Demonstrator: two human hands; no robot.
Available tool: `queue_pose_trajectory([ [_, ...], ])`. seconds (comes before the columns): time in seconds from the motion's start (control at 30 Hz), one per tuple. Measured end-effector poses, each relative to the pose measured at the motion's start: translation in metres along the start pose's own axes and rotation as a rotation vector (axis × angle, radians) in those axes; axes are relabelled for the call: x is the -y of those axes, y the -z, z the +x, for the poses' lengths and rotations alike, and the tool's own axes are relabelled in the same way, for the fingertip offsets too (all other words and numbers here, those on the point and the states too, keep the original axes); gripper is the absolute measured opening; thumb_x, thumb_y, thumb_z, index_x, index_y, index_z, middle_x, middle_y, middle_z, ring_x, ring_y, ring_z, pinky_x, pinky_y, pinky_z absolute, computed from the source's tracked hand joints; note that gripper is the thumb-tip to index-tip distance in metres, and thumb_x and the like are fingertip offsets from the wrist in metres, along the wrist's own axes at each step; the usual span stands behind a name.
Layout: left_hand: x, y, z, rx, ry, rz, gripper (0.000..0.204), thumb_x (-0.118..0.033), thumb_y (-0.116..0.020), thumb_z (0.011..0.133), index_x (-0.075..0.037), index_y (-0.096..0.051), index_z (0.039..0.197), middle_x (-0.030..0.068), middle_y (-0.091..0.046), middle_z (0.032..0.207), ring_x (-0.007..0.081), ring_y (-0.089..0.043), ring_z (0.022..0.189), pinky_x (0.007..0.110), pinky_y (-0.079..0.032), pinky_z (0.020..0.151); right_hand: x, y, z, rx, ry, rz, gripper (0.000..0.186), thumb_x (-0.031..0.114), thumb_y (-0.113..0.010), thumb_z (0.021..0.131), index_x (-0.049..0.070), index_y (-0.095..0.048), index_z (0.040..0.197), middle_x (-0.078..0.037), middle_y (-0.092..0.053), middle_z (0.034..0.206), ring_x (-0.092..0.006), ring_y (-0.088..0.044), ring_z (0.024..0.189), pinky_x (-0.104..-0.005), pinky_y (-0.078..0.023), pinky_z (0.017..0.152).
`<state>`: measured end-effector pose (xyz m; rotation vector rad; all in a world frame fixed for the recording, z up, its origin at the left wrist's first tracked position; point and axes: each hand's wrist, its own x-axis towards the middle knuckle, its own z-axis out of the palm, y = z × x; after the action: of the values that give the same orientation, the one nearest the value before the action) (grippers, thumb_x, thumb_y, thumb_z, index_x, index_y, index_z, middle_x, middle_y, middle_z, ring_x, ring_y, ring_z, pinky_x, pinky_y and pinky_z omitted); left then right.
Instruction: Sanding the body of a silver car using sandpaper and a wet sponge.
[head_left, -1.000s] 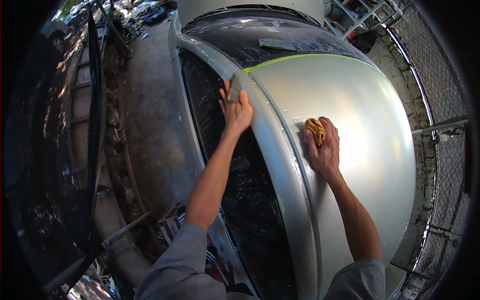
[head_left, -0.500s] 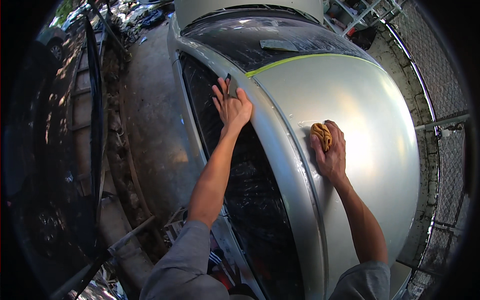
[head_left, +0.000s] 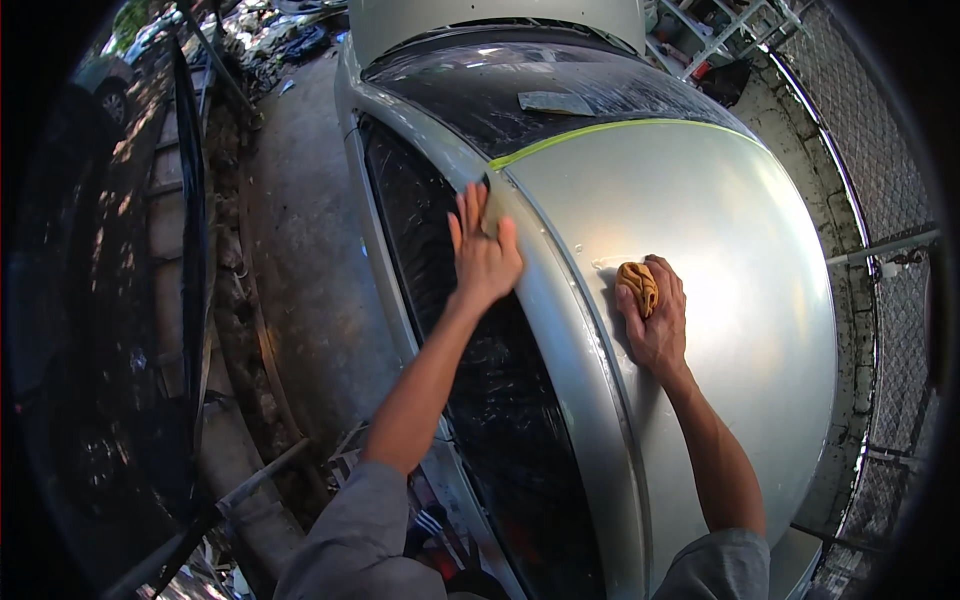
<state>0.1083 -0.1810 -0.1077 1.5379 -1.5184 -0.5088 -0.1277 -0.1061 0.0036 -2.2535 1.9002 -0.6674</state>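
Observation:
A silver car roof curves away in front of me, with a few wet drops and a smear near its left groove. My right hand grips a bunched mustard-brown cloth and rests it on the roof. Farther forward, my left hand lies over the silver side rail above the door window. Between its thumb and fingers shows a thin, dark-edged greyish piece of sandpaper, mostly covered by the hand.
Yellow-green tape lines the top of the dusty windshield, where a flat grey piece lies. Dark plastic film covers the side window. A low wall and wire fence run along the right; boards and debris lie left.
My left hand has slid back toward me and slightly right along the rail, still with the sandpaper. My right hand and the cloth have shifted a little toward me.

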Motion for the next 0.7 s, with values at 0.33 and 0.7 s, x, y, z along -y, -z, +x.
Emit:
queue_pose_trajectory([
  [0.33,0.021,0.022,0.077,0.108,-0.025,0.277,0.059,-0.031,-0.036,0.102,0.001,-0.031,0.15,0.0208,-0.027,0.158,0.0397,-0.022,0.147,0.054,-0.018,0.119,0.011,0.003,-0.001,0.009,0.008,0.031,0.05,0.035,-0.063,0.093,-0.003,-0.054,0.125,-0.023,-0.052,0.133,-0.0377,-0.049,0.124,-0.0484,-0.036,0.107],
  [0.7,0.001,-0.016,-0.006,0.058,-0.168,0.119,0.062,-0.034,-0.037,0.1,0.003,-0.031,0.15,0.0198,-0.026,0.159,0.0392,-0.018,0.149,0.051,-0.016,0.12,-0.005,0.004,0.0,-0.005,-0.004,0.027,0.05,0.034,-0.064,0.092,-0.002,-0.054,0.125,-0.022,-0.052,0.132,-0.0367,-0.049,0.125,-0.0473,-0.036,0.108],
])
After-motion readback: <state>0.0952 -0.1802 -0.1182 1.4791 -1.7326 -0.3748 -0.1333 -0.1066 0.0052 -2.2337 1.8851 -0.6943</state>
